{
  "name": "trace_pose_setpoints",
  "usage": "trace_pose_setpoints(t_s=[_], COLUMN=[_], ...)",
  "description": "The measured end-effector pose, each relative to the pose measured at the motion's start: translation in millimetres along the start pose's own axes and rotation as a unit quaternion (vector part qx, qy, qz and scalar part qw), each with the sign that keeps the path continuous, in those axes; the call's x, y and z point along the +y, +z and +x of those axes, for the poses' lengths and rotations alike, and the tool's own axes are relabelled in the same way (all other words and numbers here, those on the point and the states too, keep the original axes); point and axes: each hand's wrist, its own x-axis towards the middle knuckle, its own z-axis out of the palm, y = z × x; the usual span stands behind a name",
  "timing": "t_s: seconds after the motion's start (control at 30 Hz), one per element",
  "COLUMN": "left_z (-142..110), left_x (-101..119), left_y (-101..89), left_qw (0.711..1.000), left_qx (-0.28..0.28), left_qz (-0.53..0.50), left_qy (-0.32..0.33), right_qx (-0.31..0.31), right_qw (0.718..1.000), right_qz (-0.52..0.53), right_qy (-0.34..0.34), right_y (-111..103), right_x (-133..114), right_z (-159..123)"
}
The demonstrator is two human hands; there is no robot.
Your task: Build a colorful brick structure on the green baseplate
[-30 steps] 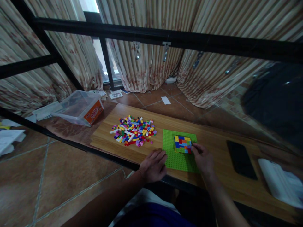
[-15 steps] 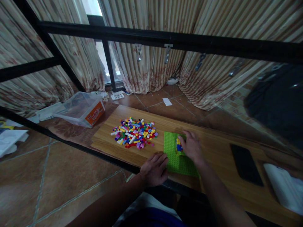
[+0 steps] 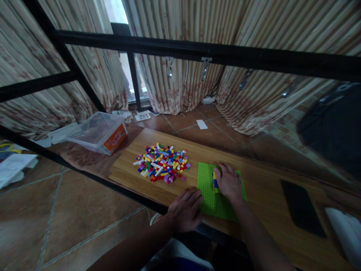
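A green baseplate lies on the wooden board near its front edge. On it sits a small multicoloured brick block, mostly hidden under my right hand, which lies flat over the block with fingers spread. My left hand rests at the baseplate's near left corner, fingers curled loosely on its edge and holding nothing. A pile of loose coloured bricks lies on the board to the left of the plate.
A clear plastic box with an orange label stands at the far left. A black phone lies on the board to the right, with a white object beyond it. Black metal bars cross in front of curtains.
My right hand has moved from the block's right side onto its top and now covers it. The left hand stays at the plate's corner. The view has shifted a little.
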Motion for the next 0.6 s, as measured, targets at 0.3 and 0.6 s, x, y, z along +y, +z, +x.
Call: trace_pose_setpoints(t_s=[0.3,0.6], left_z=[0,-2], left_x=[-1,-2], left_y=[-2.9,-2.1], left_qw=[1.000,0.999], left_qx=[0.015,0.033], left_qz=[-0.003,-0.009], left_qy=[0.000,0.006], right_qx=[0.000,0.002], right_qw=[0.999,0.999], right_qz=[-0.017,-0.019], right_qy=[0.050,0.043], right_y=[3,2], right_x=[-5,-15], right_z=[-16,-3])
